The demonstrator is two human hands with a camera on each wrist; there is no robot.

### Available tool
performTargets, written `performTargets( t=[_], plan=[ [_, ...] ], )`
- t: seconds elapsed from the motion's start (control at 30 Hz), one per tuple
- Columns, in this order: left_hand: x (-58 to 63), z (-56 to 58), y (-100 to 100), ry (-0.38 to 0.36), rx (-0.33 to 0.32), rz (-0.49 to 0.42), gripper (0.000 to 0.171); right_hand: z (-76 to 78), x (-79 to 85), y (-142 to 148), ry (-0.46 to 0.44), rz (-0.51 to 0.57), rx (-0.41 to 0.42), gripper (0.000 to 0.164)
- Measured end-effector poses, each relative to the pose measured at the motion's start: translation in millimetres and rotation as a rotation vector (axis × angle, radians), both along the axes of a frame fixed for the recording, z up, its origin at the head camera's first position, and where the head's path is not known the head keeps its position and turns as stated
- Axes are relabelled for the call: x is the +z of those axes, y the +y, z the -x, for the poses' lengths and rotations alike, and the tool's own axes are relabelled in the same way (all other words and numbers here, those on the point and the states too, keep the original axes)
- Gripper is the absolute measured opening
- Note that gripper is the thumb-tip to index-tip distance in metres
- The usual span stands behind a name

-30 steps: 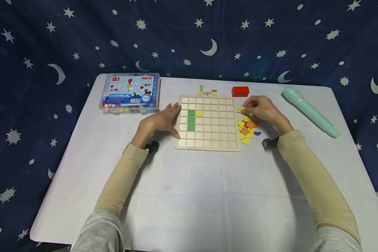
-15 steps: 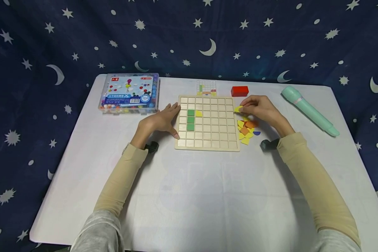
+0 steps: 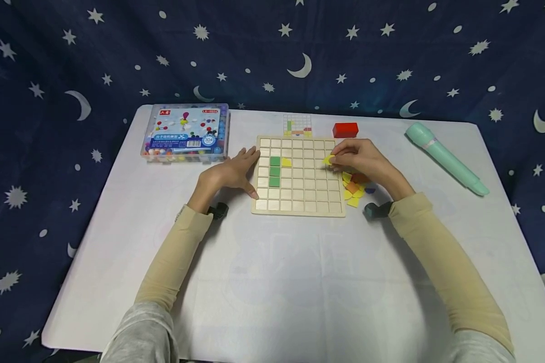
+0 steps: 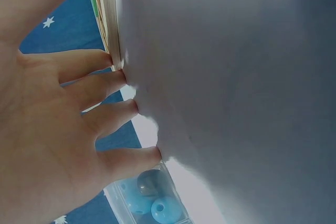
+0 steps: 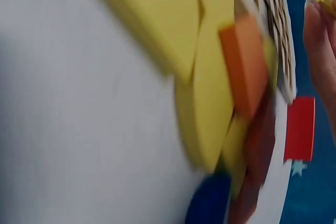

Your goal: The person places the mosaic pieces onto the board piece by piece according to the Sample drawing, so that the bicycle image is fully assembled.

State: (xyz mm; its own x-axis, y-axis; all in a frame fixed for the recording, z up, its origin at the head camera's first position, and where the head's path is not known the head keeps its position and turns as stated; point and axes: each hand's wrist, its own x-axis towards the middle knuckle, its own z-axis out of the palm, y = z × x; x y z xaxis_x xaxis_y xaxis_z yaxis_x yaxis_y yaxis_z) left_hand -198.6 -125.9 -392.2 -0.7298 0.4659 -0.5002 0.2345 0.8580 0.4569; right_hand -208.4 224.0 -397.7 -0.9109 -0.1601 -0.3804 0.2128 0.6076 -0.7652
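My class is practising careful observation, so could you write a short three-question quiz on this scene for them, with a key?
1. Count: how many green squares lie on the grid board?

2. Multiple choice: what colour is the piece that the right hand pinches?
A) red
B) blue
C) yellow

3. True or false: the left hand rests at the board's right edge.

Key:
1. Three.
2. C.
3. False; it rests at the left edge.

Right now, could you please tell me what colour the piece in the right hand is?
The piece is yellow; it shows best in the head view.
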Motion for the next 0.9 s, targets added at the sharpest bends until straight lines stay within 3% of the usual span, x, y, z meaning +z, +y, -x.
performTargets(
  t=[0.33,0.57,0.9],
  plan=[
    [-0.4,0.9,-1,0.001,-0.009,0.003,0.129,-3.6,-2.1,-31,-0.003,0.12,0.108,0.028],
    [-1.1,6.0,1,0.004,-0.011,0.007,0.129,-5.5,-3.9,-51,-0.019,0.151,0.157,0.022],
    [1.9,12.2,0,-0.009,-0.007,0.025,0.127,-11.4,-8.7,-81,0.019,0.168,0.308,0.017]
  ],
)
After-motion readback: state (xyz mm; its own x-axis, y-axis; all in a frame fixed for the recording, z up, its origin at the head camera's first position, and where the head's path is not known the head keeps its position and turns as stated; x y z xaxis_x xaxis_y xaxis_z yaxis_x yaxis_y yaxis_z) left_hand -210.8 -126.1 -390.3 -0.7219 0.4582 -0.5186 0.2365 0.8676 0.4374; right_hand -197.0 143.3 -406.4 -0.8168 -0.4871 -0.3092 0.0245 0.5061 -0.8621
